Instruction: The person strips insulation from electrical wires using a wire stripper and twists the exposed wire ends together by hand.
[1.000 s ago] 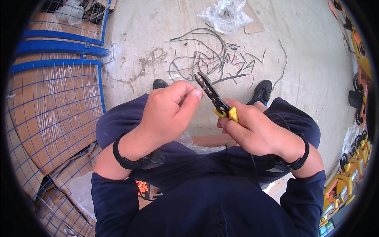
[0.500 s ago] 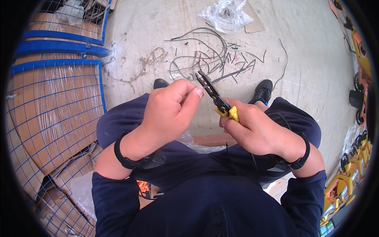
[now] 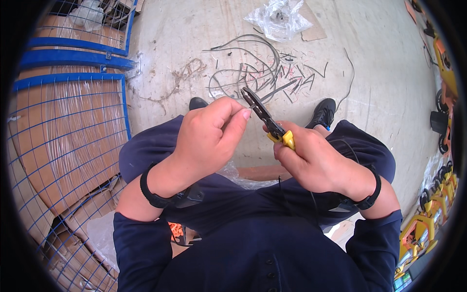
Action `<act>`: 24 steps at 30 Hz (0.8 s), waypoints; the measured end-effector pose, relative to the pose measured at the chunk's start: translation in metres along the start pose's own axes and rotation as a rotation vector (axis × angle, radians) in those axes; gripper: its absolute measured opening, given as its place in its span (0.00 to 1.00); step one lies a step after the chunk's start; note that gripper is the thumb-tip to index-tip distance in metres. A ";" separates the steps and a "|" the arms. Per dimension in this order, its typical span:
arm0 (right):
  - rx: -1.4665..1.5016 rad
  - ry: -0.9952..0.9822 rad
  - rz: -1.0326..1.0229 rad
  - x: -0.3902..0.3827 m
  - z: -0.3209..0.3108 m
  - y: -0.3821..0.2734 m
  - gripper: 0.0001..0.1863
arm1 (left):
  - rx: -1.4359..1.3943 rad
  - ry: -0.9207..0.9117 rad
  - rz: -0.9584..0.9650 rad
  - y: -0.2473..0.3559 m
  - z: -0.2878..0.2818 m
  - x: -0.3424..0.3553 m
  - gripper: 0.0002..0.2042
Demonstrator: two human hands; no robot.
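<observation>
My right hand [image 3: 316,158] is wrapped round the yellow handles of black-jawed wire-stripping pliers [image 3: 262,113], which point up and to the left. Notches show along their jaws, pressed nearly together. My left hand [image 3: 209,134] is closed in a pinch, thumb against forefinger, right beside the jaws. What it holds is mostly hidden; only a tiny dark bit shows between the fingertips and the pliers.
Black cable [image 3: 277,53] and many cut scraps lie on the concrete floor beyond my feet. Further off is a clear plastic bag [image 3: 279,19]. A blue mesh cage [image 3: 73,80] with cardboard stands at left; yellow and orange equipment [image 3: 421,233] lines the right.
The plier jaws have drawn closer together and the right fingers have squeezed in on the handles. The left hand has barely moved.
</observation>
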State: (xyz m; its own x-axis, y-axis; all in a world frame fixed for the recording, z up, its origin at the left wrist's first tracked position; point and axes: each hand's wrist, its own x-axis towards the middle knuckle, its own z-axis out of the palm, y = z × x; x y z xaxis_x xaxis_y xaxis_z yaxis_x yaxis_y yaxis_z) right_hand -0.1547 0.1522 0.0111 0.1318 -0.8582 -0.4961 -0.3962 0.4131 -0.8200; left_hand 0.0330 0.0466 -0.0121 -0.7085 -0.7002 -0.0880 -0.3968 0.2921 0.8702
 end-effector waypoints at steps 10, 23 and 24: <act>-0.124 0.065 -0.079 -0.004 0.008 0.004 0.19 | -0.016 0.026 -0.042 0.003 -0.001 -0.002 0.04; -0.079 0.031 -0.092 0.002 0.004 0.005 0.25 | -0.272 -0.110 -0.215 0.002 -0.004 -0.001 0.12; -0.067 0.023 -0.090 0.002 0.004 0.005 0.25 | -0.297 -0.128 -0.244 0.003 -0.004 -0.001 0.13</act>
State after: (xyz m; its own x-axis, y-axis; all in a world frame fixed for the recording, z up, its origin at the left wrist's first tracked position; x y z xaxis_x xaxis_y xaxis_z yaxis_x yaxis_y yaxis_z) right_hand -0.1531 0.1534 0.0054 0.1490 -0.8979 -0.4142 -0.4436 0.3137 -0.8395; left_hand 0.0351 0.0453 -0.0077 -0.6887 -0.6336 -0.3524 -0.3892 -0.0869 0.9170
